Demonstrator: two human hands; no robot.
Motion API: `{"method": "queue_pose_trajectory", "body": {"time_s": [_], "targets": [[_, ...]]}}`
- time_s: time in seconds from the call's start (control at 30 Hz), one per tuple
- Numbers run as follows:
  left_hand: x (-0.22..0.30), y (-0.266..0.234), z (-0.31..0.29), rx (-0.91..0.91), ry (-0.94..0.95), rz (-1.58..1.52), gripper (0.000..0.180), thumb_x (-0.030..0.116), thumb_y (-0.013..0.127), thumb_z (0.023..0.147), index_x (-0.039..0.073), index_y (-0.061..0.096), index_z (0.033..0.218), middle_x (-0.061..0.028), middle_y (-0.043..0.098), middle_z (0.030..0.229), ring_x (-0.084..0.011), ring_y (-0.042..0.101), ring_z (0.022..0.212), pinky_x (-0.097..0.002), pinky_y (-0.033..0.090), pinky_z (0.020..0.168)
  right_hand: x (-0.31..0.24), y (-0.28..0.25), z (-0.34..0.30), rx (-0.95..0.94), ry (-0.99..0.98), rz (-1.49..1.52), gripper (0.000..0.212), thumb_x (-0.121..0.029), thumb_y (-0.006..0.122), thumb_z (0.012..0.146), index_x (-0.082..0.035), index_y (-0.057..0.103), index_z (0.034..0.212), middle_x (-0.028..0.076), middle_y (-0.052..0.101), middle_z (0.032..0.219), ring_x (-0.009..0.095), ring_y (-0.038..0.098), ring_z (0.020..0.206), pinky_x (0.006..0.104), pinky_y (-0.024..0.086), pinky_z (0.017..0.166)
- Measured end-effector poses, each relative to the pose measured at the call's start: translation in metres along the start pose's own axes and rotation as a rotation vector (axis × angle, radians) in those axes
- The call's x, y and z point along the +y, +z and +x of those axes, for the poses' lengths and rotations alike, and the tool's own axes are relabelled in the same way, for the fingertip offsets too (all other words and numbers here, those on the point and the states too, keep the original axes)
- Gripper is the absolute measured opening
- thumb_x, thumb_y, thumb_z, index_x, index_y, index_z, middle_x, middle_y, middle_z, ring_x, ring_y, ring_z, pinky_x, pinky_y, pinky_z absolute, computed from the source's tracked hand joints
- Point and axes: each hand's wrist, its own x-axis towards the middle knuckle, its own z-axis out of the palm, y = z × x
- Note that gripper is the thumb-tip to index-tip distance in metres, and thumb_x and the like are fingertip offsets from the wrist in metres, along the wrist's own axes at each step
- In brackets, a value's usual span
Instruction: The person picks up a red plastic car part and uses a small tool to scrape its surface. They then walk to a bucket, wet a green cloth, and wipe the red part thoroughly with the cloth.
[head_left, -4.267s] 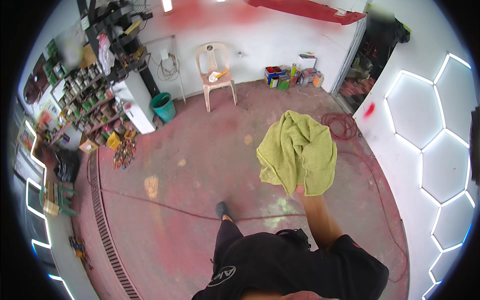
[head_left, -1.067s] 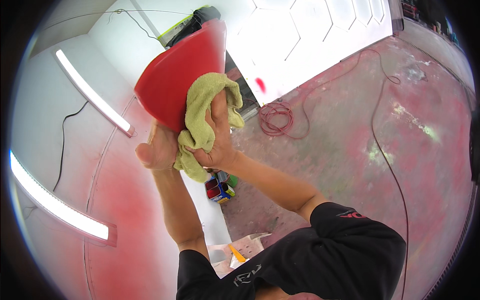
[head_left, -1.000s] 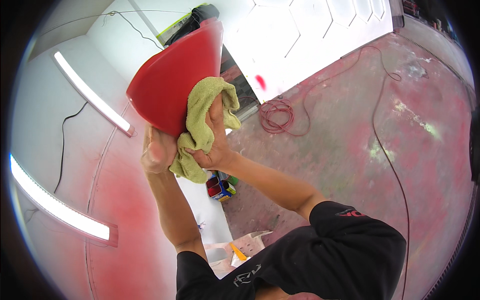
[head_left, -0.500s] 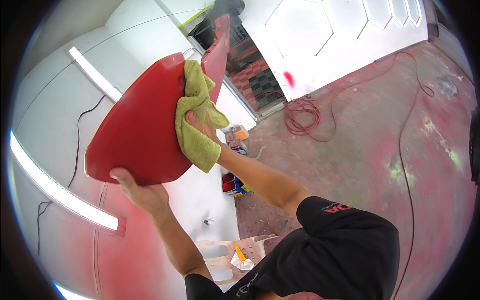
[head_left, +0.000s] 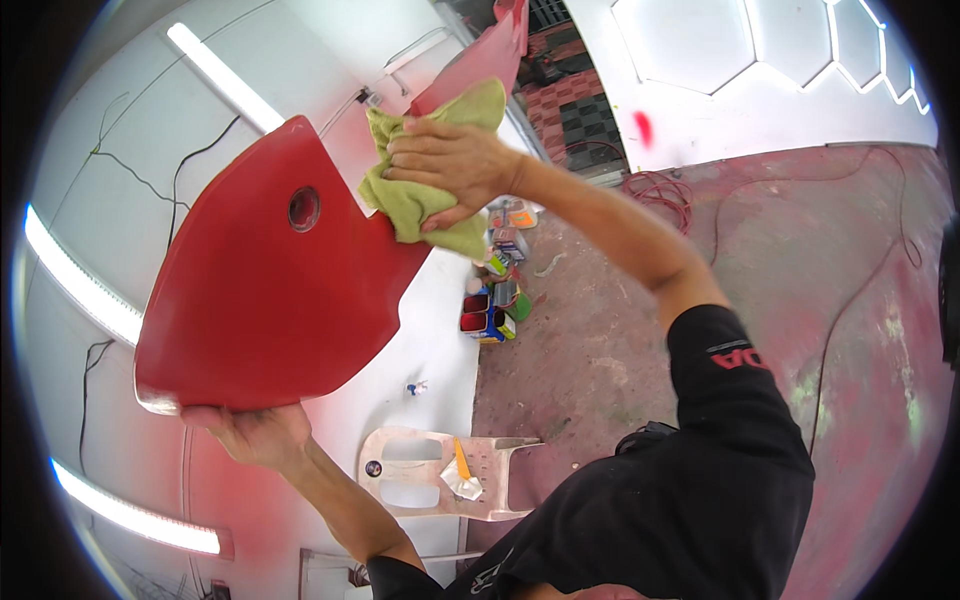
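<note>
A glossy red body panel [head_left: 270,300], broad and curved, is held up in front of me. Near its top is a round recess [head_left: 304,209]. My left hand [head_left: 258,432] grips the panel's lower edge; its fingertips are partly hidden by the panel. At the panel's right end my right hand [head_left: 455,168] lies over a yellow-green cloth [head_left: 405,212], pressing it around that edge. The fingers are bent on the cloth, and the back of the hand faces me. The cloth hides the part of the panel beneath it.
A pale plastic chair [head_left: 400,505] bears a yellow scraper-like piece [head_left: 461,459]. Paint tins [head_left: 488,315] stand by the white wall. A red hose [head_left: 660,195] lies coiled on the stained floor. Behind the cloth is another red panel [head_left: 475,65]. Tube lights [head_left: 80,275] line the wall.
The red panel has turned and shifted left and down, bringing the round recess into sight. My right hand has moved up and right with the cloth, now showing its back.
</note>
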Motion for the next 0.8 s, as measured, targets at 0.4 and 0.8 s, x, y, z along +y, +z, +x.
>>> {"method": "queue_pose_trajectory", "body": {"time_s": [0.4,0.8], "targets": [[-0.007,-0.009,-0.005,0.072,0.042,0.04,0.061,0.058,0.053,0.098,0.015,0.05,0.14,-0.0036,0.055,0.14,-0.0221,0.057,0.124,-0.0441,0.056,0.1,-0.039,0.0,0.006,0.2,0.358,-0.055,0.044,-0.046,0.054,0.093,-0.005,0.069,0.097,0.003,0.063,0.101,0.026,0.048,0.133,0.0602,0.006,0.122],[-0.007,-0.02,-0.004,0.123,0.058,0.154,0.072,0.06,0.062,0.092,0.015,0.044,0.146,-0.0032,0.05,0.144,-0.0231,0.052,0.13,-0.0432,0.052,0.105,-0.161,0.027,0.131,0.655,1.128,0.685,0.045,-0.035,0.052,0.1,0.0,0.052,0.129,0.019,0.058,0.115,0.036,0.054,0.105,0.0509,0.041,0.096]]}}
